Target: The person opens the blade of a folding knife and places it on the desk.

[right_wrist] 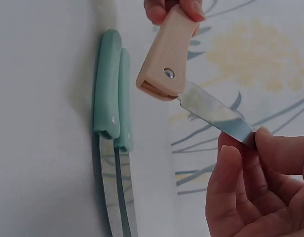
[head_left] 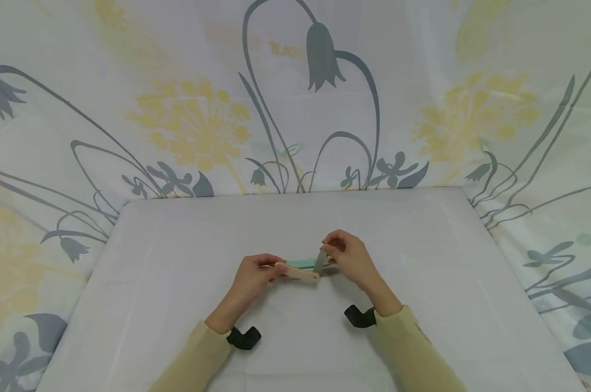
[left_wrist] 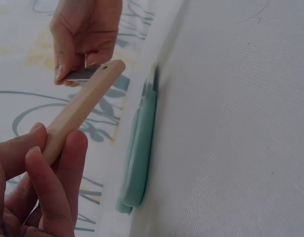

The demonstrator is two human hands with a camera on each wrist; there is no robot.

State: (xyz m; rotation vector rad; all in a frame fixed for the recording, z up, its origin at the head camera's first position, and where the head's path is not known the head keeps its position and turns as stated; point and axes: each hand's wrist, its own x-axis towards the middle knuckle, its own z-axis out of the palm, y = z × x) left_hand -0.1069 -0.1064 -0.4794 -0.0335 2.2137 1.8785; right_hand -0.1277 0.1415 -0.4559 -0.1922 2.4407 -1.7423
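Beige-handled folding knife (head_left: 300, 271) pinched by left hand (head_left: 254, 275) at handle, right hand (head_left: 350, 258) at blade; two green-handled knives (right_wrist: 111, 103) on table (head_left: 177, 261), nine o'clock.

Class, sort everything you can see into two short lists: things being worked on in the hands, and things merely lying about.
In hand:
- beige-handled folding knife with a steel blade
- left hand, gripping its handle
- right hand, pinching the blade

Lying about:
- two mint-green-handled steel knives, side by side on the table
- white-covered table
- flower-print cloth backdrop
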